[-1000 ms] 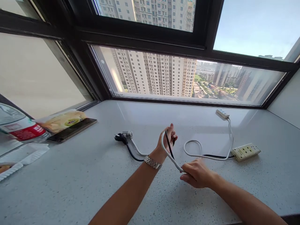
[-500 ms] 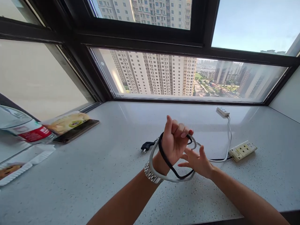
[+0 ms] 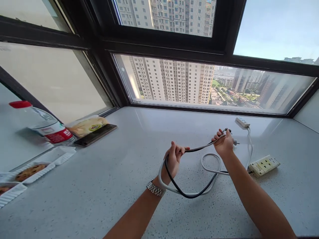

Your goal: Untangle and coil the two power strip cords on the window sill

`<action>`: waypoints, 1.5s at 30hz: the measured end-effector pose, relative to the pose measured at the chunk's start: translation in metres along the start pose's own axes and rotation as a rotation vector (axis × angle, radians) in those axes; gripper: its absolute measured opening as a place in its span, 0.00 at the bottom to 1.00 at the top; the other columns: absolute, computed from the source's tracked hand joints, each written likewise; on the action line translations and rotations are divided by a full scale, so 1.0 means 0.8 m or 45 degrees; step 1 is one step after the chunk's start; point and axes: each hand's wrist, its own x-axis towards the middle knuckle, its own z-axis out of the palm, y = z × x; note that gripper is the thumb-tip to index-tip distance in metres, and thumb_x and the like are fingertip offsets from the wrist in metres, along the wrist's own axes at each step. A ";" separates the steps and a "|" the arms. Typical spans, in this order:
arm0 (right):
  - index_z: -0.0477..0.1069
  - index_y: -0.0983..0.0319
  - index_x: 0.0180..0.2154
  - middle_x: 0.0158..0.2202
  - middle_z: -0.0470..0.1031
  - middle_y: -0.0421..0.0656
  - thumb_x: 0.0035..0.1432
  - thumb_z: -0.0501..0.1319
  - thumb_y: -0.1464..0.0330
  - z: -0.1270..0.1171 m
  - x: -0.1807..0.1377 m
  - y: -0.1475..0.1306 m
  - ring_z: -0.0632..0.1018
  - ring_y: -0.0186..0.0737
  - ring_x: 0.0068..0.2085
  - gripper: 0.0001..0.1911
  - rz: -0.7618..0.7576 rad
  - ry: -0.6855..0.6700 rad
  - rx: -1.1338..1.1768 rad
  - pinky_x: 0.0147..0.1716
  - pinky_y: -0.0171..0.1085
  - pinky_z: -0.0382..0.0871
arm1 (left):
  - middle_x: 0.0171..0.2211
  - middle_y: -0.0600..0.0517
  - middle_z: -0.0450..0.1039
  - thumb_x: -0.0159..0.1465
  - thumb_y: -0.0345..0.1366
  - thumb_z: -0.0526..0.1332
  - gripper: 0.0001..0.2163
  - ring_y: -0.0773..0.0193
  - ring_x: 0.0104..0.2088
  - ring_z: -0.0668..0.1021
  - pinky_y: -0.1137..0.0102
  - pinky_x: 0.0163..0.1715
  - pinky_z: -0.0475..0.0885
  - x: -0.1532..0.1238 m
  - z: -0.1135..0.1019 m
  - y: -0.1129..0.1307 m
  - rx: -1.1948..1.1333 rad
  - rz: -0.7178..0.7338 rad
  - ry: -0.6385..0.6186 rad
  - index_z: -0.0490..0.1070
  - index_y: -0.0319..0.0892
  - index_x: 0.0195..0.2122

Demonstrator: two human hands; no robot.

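My left hand (image 3: 172,160), with a metal watch (image 3: 155,188) on its wrist, is closed around a looped bundle of a white cable (image 3: 171,189) and a black cable (image 3: 191,196) that hangs below it. My right hand (image 3: 223,143) is closed on the plug ends of the same cables, raised above the speckled counter (image 3: 99,186), and the cables stretch between the two hands. A further loop of the white cable (image 3: 211,162) lies on the counter under my right forearm. It runs toward a cream power strip (image 3: 264,164).
A small white power strip (image 3: 242,121) sits by the window frame at the back right. At the left lie a water bottle with a red cap (image 3: 42,122), a snack packet on a dark tablet (image 3: 93,131) and white trays with cookies (image 3: 30,171).
My right hand left the loop near my left hand and moved up and right, taking the plug ends with it. The black plug is off the counter. The camera shifted left.
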 end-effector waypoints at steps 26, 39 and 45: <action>0.59 0.59 0.29 0.14 0.51 0.27 0.54 0.61 0.63 -0.045 0.040 0.003 0.55 0.25 0.13 0.12 -0.069 0.033 -0.819 0.12 0.29 0.60 | 0.21 0.55 0.65 0.53 0.39 0.63 0.09 0.66 0.25 0.75 0.68 0.31 0.75 -0.005 -0.022 0.048 -0.534 -0.482 -0.268 0.65 0.40 0.27; 0.60 0.60 0.30 0.17 0.61 0.35 0.67 0.39 0.67 -0.061 0.057 -0.068 0.65 0.29 0.15 0.17 -0.008 0.239 -0.501 0.17 0.31 0.68 | 0.12 0.64 0.47 0.52 0.52 0.64 0.19 0.77 0.11 0.50 0.78 0.10 0.47 0.003 -0.024 0.026 0.826 -0.215 -0.077 0.69 0.39 0.29; 0.63 0.61 0.31 0.16 0.57 0.31 0.61 0.54 0.66 -0.061 0.051 -0.056 0.55 0.24 0.11 0.07 -0.070 0.254 -0.756 0.10 0.28 0.58 | 0.10 0.60 0.46 0.54 0.51 0.62 0.19 0.74 0.13 0.51 0.74 0.13 0.45 -0.002 -0.017 0.028 0.819 0.127 0.046 0.68 0.40 0.17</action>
